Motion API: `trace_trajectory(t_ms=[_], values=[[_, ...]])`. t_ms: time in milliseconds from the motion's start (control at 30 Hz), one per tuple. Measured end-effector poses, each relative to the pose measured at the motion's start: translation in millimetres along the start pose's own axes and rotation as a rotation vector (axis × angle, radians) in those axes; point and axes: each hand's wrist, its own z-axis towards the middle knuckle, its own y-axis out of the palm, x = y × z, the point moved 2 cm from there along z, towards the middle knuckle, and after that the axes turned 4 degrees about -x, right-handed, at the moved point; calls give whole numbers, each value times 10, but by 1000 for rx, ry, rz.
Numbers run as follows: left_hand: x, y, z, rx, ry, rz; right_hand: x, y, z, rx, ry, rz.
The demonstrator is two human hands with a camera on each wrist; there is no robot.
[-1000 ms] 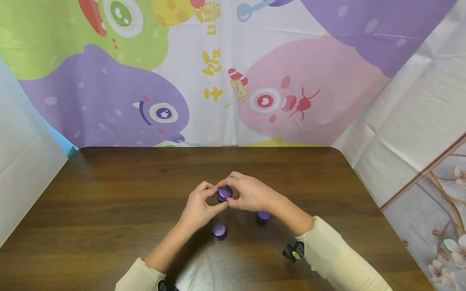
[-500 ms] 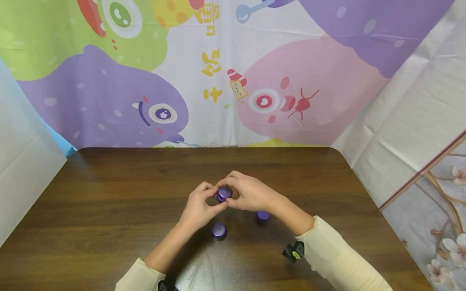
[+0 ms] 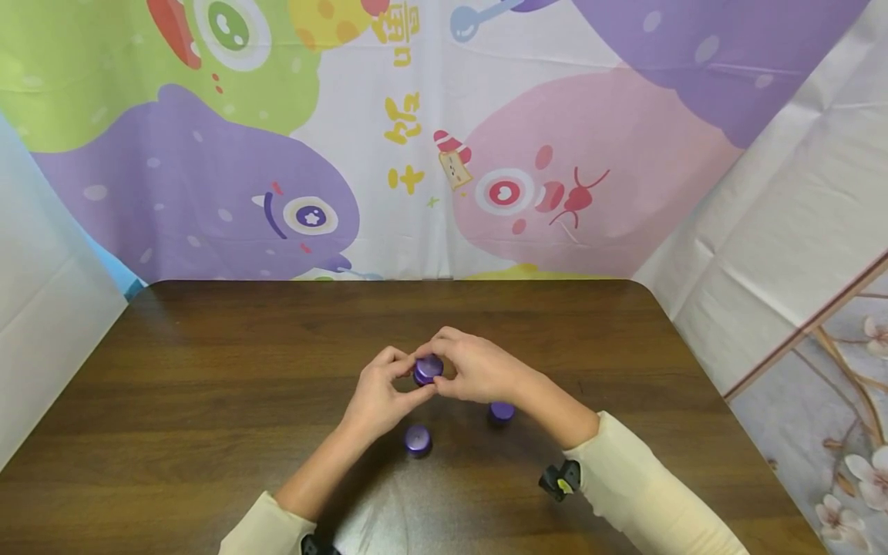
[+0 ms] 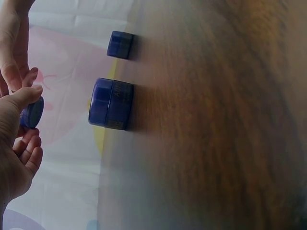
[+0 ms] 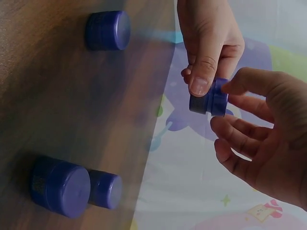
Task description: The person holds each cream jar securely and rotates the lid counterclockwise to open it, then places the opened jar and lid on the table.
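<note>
Both hands meet above the table around a small purple screw-lid jar [image 3: 428, 370]. My left hand [image 3: 377, 393] pinches its dark-labelled body, with the thumb across the label in the right wrist view. My right hand [image 3: 479, 368] holds the shiny lid [image 5: 220, 97] between thumb and fingers. Lid and body sit together, with a thin step visible between them. Below the hands, one purple jar [image 3: 418, 439] stands on the table. Under the right forearm is another, larger jar [image 3: 502, 411]. A smaller jar [image 5: 105, 189] beside it shows in the right wrist view; the head view hides it.
The brown wooden table [image 3: 243, 401] ends at a printed cartoon curtain [image 3: 409, 231]. Pale cloth [image 3: 756, 200] hangs at the right, next to a flower-patterned panel [image 3: 853, 432]. A black wrist camera [image 3: 560, 481] sits at the right cuff.
</note>
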Motion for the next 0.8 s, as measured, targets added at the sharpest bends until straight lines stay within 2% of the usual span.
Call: trace_trajectory(t_ms=[233,467,700,800], values=[[-10,-3,0,-1,-10,-6,4,7,8,35,51,-18],[-8,-13,-13,10,6,11,-16,10,16,-5,10,5],[-9,-24,-13,7,-3,0,-11,12,17,54,54,-31],[-5,-30,-14,6,-9,-4,-9,19,25,49,46,-33]])
